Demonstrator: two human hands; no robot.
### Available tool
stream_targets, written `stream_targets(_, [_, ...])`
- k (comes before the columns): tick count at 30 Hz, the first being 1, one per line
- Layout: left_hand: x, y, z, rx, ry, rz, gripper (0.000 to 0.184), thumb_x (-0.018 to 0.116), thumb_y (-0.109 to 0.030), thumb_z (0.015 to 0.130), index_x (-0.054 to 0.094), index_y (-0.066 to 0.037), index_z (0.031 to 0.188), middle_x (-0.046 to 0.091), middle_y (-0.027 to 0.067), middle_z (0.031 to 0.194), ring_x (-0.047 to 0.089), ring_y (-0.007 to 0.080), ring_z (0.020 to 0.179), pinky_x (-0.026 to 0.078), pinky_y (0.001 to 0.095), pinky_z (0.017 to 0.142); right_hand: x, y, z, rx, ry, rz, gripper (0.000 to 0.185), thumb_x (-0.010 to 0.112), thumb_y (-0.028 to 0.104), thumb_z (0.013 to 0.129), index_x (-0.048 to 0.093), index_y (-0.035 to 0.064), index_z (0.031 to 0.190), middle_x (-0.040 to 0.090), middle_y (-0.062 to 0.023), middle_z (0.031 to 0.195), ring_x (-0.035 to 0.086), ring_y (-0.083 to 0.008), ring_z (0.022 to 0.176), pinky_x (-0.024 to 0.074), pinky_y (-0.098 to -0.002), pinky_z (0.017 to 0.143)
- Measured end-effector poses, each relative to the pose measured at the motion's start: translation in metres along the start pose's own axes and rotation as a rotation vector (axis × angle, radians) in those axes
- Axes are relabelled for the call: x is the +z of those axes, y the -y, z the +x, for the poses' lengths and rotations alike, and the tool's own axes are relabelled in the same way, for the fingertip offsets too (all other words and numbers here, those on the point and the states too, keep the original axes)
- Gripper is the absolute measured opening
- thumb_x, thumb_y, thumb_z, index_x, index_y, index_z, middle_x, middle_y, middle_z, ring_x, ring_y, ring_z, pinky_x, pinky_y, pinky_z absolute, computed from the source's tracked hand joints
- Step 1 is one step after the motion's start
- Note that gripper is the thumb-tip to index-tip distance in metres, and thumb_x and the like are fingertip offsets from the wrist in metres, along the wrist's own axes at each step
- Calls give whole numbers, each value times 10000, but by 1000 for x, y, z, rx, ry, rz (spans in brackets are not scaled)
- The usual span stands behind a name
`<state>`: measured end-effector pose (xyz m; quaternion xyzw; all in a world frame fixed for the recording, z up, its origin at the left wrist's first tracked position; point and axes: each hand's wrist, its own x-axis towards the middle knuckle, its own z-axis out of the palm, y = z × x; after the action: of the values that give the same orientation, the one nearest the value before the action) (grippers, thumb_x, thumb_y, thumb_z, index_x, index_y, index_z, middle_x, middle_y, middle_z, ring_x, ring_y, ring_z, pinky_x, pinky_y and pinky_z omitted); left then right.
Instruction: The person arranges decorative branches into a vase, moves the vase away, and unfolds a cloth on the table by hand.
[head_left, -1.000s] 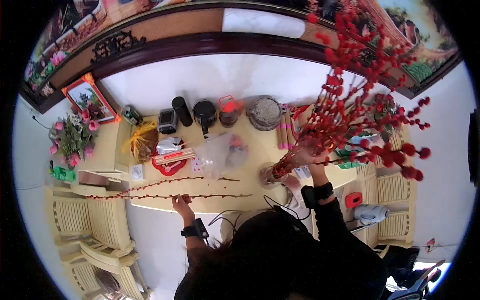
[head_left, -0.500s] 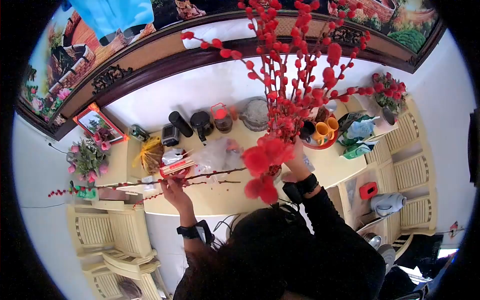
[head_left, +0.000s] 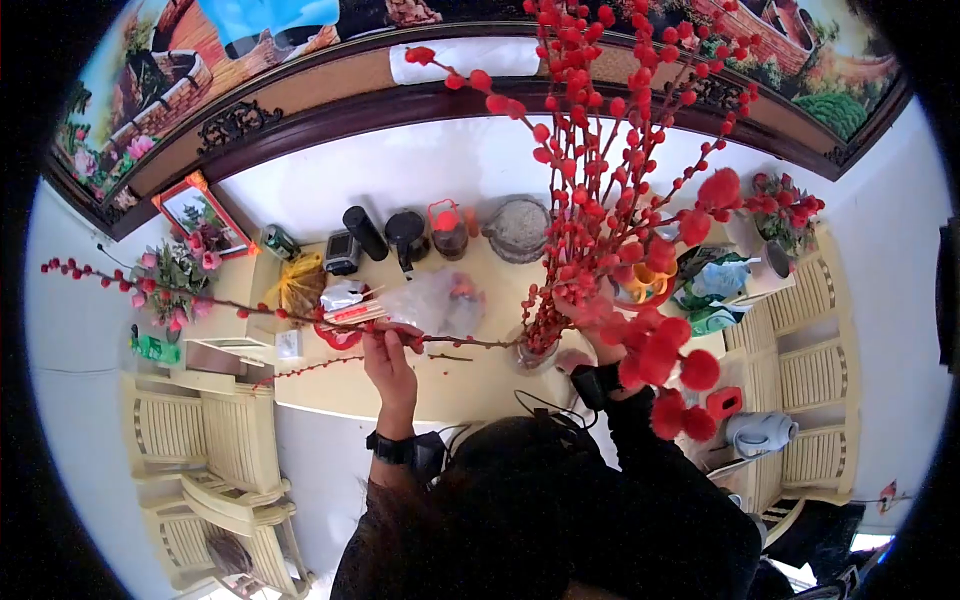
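My left hand (head_left: 388, 360) pinches a long thin branch (head_left: 235, 306) with small red buds toward its far left end. The branch's bare right end reaches close to the mouth of a glass vase (head_left: 537, 354). A tall bunch of red-budded branches (head_left: 585, 180) stands above the vase, leaning right. My right hand (head_left: 600, 325) is closed around the lower part of this bunch, its fingers partly covered by red buds. Large fluffy red pompoms (head_left: 655, 360) hang in front of my right wrist. Another thin budded twig (head_left: 310, 372) lies on the table below the left branch.
On the cream table (head_left: 450, 395) are a clear plastic bag (head_left: 425, 305), a yellow bag (head_left: 298, 285), a black flask (head_left: 365, 233), a jar with a red lid (head_left: 448, 232) and a stone bowl (head_left: 517, 230). Cream chairs (head_left: 235, 440) flank it; a kettle (head_left: 762, 435) stands right.
My left hand has moved right with the branch, bringing its bare end closer to the vase and raising its far tip. The pompoms have swung right and down, uncovering the vase.
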<state>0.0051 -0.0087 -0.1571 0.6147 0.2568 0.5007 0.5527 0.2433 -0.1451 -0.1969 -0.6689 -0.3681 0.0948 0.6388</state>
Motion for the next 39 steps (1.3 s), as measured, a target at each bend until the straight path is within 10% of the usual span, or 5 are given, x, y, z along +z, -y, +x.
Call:
stream_targets(13, [35, 4, -2, -34, 250, 140, 76, 385, -50, 847, 433, 8, 855, 553, 69, 728, 523, 103, 608, 432, 216, 564, 10, 34, -2, 108, 23, 378, 633, 699, 36, 588, 339, 29, 1109, 474, -103, 1065, 505, -176, 925, 452, -301, 749])
stream_targets(18, [57, 10, -3, 19, 275, 153, 81, 429, -33, 823, 450, 5, 891, 561, 85, 736, 557, 151, 605, 459, 250, 555, 18, 45, -9, 210, -8, 662, 889, 694, 8, 586, 100, 99, 1241, 384, -129, 1153, 463, -209, 996, 426, -316, 797])
stream_targets(25, [94, 11, 10, 303, 339, 389, 172, 479, -95, 791, 483, 4, 932, 556, 143, 784, 553, 278, 704, 425, 328, 605, 25, 49, -8, -41, -117, 224, 1101, 766, 69, 499, -17, 99, 1273, 259, -124, 1238, 378, -227, 1088, 380, -344, 870])
stream_targets(39, [118, 1, 21, 35, 538, 71, 167, 462, -113, 819, 473, 13, 928, 605, 120, 755, 595, 199, 636, 444, 282, 539, 26, 46, -7, 250, -4, 816, 866, 686, 7, 603, 113, 109, 1245, 326, -127, 1197, 417, -242, 1050, 415, -377, 843])
